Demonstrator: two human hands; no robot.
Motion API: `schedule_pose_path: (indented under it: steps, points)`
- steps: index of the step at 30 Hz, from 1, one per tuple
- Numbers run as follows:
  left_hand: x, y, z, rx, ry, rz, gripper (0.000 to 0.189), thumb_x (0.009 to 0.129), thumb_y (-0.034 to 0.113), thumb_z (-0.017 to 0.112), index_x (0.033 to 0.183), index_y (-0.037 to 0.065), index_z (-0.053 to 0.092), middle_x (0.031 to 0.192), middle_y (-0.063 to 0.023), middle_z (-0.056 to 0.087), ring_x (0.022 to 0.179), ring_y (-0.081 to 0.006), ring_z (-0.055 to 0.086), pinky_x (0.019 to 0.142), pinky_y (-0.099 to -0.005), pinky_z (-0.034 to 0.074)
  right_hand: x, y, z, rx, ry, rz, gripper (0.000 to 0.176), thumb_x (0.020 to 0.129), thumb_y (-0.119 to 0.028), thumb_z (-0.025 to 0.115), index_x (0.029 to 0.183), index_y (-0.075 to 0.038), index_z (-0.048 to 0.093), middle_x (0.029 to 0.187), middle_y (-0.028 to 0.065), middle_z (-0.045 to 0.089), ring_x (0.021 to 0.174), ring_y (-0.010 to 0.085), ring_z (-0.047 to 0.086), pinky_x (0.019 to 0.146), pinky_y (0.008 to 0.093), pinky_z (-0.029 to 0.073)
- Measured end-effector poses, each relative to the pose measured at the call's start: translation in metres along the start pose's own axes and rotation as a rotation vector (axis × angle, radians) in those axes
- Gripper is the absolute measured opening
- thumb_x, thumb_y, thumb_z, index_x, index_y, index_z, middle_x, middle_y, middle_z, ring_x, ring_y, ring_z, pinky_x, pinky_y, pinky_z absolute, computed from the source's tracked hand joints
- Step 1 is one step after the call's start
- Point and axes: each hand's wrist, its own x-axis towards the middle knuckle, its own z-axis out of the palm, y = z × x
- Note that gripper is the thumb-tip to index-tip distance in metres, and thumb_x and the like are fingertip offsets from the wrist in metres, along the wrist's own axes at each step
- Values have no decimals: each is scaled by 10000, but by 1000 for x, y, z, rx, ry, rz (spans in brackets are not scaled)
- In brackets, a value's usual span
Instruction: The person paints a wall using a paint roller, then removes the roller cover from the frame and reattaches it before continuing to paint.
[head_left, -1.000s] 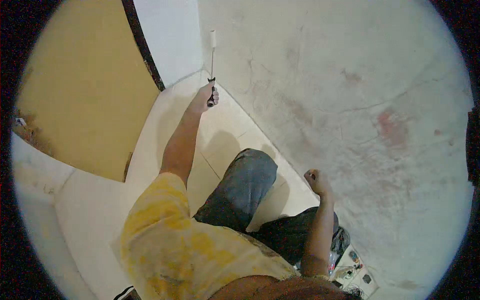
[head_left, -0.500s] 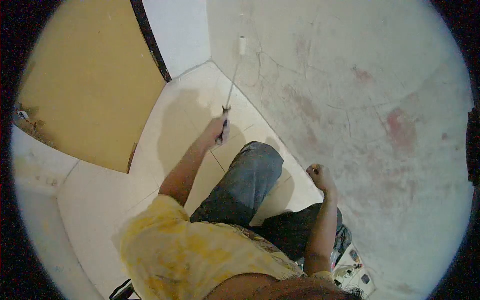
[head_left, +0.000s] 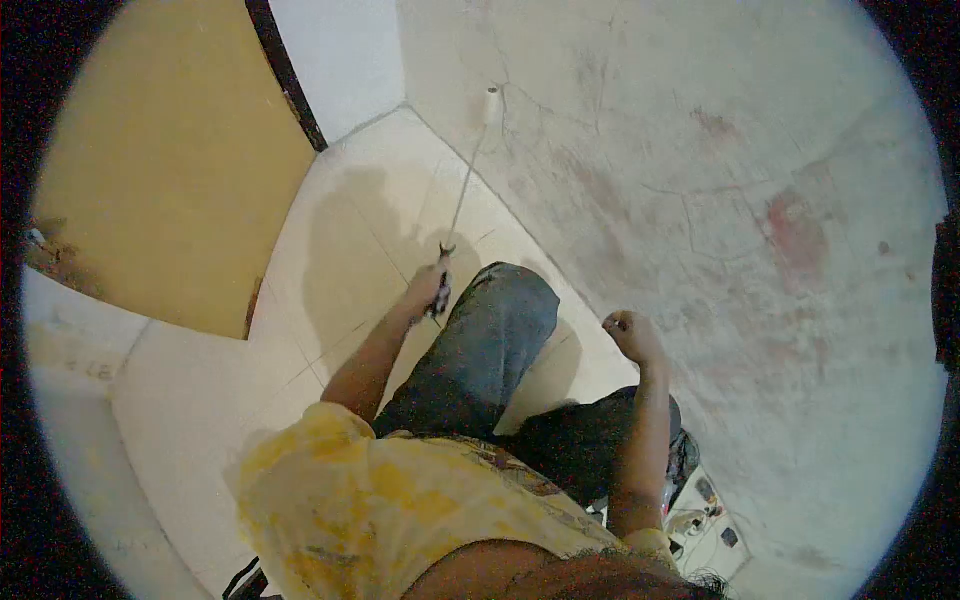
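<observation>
My left hand (head_left: pixel 432 289), at the left of my knees, is closed around the dark handle of a long thin tool. From the handle a thin rod (head_left: pixel 466 188) runs up to a small white roller (head_left: pixel 491 106), which is at the grey plastered wall (head_left: pixel 690 150); whether it touches the wall is hard to tell. My right hand (head_left: pixel 634 338) is raised beside the wall, above my right knee, with its fingers curled. What it holds, if anything, is hidden.
A large yellow-brown panel (head_left: pixel 180 170) with a dark edge strip stands at the left. Pale floor tiles (head_left: pixel 200 390) stretch below it. Several small items lie on a light surface (head_left: pixel 705 545) at the lower right, near my right elbow.
The roller has moved down and slightly right along the wall. My left hand has come a little closer to my body, still around the handle. My right hand has shifted slightly up and left.
</observation>
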Motion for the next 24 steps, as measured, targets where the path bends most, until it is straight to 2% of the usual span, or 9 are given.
schedule_pose_path:
  steps: [2,4,7,11,13,16,19,20,24]
  points:
    - [17,31,-13,-287,-153,-124,445,962,483,460,684,137,446,492,13,414,374,-136,398,364,-300,338,-2,-7,-5,-11,-19,8,242,873,-264,615,912,-38,690,755,167,653,693,239,617,648,376,470]
    - [48,55,-27,-367,-210,-129,437,967,482,449,689,145,436,497,20,406,373,-137,398,363,-297,338,-4,-14,-9,20,-3,0,236,871,-262,617,920,-43,693,781,170,658,698,257,612,654,385,469]
    - [62,47,-30,-404,-236,-120,426,973,477,442,694,154,436,510,28,405,374,-132,395,361,-289,330,-4,-11,-5,-6,44,-36,232,865,-259,623,929,-49,698,797,168,666,701,272,614,663,383,474]
    - [21,11,-18,-180,-193,-122,429,976,468,441,679,158,443,517,34,415,371,-123,387,359,-287,317,-2,-1,2,-4,51,-17,239,856,-265,633,940,-51,698,815,170,669,726,277,628,682,380,482]
    - [17,-29,-12,-177,-138,-279,448,977,460,442,652,152,443,500,27,419,357,-124,380,360,-298,314,1,0,1,-51,5,-27,240,853,-269,635,946,-57,698,821,172,669,744,277,638,690,380,486]
    - [10,-65,-16,80,-149,-194,469,977,471,438,635,150,443,492,19,422,352,-128,380,362,-304,312,-2,-16,-4,-64,-6,-19,248,850,-290,633,952,-73,699,831,176,671,766,286,650,692,390,489]
    - [-12,-28,-8,136,-100,-131,475,966,499,447,638,156,438,497,20,419,356,-126,386,354,-294,299,-5,-23,-9,-63,-53,59,264,850,-318,631,956,-86,699,840,179,674,782,298,656,694,399,492]
    - [-9,-23,-10,27,-99,-203,477,959,510,455,646,151,436,500,16,421,355,-130,394,345,-293,305,-5,-16,-7,-55,-42,48,265,850,-319,631,953,-84,698,838,180,674,780,299,656,691,401,491]
    - [-5,36,-17,-191,-124,2,453,961,496,463,685,136,443,505,8,418,357,-135,403,339,-299,324,-5,-14,-3,-73,-12,62,260,851,-308,631,946,-74,693,844,182,675,791,295,658,697,406,490]
